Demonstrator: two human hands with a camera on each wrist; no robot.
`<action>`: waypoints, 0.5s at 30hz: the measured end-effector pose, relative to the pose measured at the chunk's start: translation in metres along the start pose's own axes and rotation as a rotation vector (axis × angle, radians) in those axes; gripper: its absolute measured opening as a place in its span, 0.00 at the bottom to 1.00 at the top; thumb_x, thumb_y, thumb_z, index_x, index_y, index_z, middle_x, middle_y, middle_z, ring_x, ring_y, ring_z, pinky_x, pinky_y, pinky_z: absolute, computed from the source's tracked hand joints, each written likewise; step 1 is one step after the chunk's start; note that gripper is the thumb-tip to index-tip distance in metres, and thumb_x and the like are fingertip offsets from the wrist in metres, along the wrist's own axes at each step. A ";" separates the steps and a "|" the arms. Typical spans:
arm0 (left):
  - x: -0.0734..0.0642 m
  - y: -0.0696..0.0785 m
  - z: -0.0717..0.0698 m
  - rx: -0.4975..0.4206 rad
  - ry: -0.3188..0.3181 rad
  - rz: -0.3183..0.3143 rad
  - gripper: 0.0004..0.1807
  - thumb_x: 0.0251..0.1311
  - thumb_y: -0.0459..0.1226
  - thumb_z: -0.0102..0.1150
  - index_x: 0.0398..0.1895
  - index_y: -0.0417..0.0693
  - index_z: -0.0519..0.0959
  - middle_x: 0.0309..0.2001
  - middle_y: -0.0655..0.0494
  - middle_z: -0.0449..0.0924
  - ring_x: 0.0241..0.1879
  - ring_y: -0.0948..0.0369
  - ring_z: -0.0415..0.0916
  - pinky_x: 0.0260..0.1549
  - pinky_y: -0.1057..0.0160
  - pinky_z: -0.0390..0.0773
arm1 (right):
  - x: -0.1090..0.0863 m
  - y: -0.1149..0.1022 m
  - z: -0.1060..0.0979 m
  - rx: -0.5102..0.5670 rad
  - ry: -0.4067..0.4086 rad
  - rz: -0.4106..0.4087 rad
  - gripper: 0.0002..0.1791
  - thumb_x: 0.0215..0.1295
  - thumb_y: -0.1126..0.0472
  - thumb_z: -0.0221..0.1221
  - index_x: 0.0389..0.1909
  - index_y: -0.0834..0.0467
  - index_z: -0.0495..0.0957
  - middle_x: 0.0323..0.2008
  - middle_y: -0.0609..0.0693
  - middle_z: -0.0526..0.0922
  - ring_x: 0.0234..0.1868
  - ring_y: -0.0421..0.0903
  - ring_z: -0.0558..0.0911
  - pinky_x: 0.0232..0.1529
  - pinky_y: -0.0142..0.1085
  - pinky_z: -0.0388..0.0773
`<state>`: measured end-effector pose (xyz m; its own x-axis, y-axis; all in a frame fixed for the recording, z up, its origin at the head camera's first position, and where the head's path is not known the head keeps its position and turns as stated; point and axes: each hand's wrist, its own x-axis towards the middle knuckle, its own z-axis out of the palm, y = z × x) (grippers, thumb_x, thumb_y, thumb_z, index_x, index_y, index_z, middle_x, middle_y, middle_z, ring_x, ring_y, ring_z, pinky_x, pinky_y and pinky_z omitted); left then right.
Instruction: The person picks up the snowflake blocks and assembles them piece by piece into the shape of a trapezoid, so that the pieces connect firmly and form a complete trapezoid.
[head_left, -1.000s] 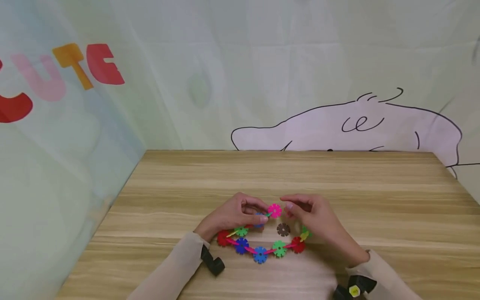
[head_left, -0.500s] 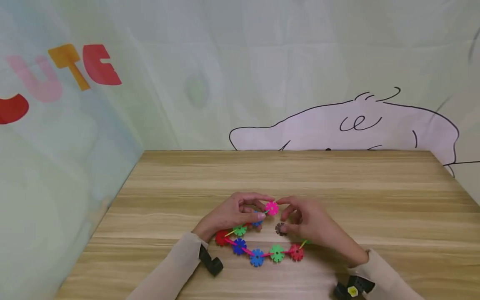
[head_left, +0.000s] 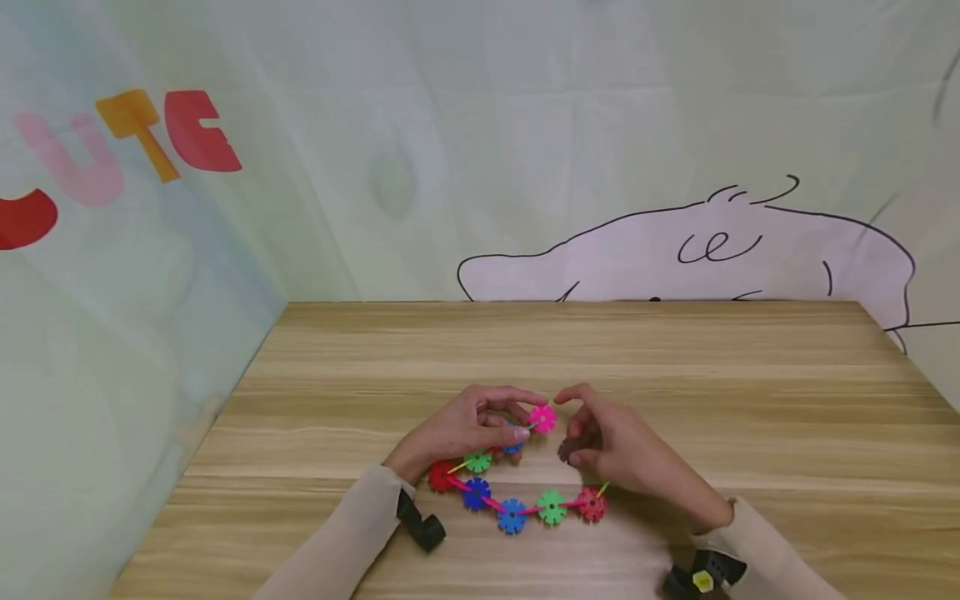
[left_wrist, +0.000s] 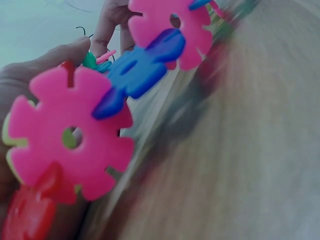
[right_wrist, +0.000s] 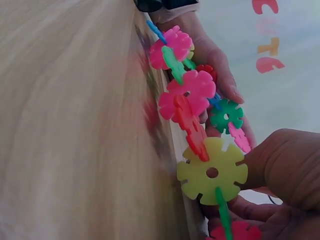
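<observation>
A curved chain of colourful notched plastic snowflake discs lies between my hands, with a green disc [head_left: 552, 507] and a light blue disc [head_left: 512, 517] on its near side. At its far left end my left hand [head_left: 480, 425] pinches the chain, thumb on a blue disc, with the pink end disc [head_left: 543, 418] sticking out by the index fingertip. My right hand [head_left: 618, 433] pinches a dark brown disc [head_left: 565, 451] between thumb and curled fingers, index raised. It hides the chain past the red disc [head_left: 592, 504]. In the right wrist view, a yellow disc [right_wrist: 212, 170] hangs beside the right hand.
The wood-grain table [head_left: 375, 350] lies under both hands and backs onto a printed cloth [head_left: 337, 167] with letters and a line-drawn animal. Black wrist mounts [head_left: 422, 521] sit on the sleeves.
My right hand has come down and left from beside the pink disc, and its thumb and fingers have closed on the brown disc. The left index finger has stretched out over the pink disc.
</observation>
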<state>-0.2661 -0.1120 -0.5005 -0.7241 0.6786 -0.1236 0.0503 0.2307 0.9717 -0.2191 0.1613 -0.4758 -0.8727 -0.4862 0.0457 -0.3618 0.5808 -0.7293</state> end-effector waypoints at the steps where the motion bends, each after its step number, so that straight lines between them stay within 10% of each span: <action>1: 0.000 0.000 0.000 0.001 -0.001 0.003 0.26 0.71 0.41 0.70 0.71 0.66 0.80 0.59 0.50 0.86 0.36 0.59 0.89 0.48 0.63 0.85 | 0.000 0.000 0.000 0.016 0.010 0.004 0.34 0.59 0.75 0.72 0.65 0.55 0.73 0.36 0.45 0.84 0.38 0.36 0.83 0.46 0.33 0.82; 15: 0.003 -0.003 -0.001 -0.002 -0.014 0.026 0.25 0.71 0.41 0.71 0.70 0.58 0.80 0.57 0.48 0.89 0.41 0.58 0.91 0.46 0.63 0.86 | 0.002 -0.004 -0.006 0.120 0.172 0.120 0.09 0.69 0.67 0.70 0.48 0.56 0.88 0.42 0.48 0.92 0.42 0.41 0.88 0.44 0.30 0.84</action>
<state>-0.2690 -0.1119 -0.5035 -0.7128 0.6940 -0.1012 0.0678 0.2118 0.9750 -0.2215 0.1621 -0.4690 -0.9539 -0.2937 0.0623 -0.2196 0.5411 -0.8118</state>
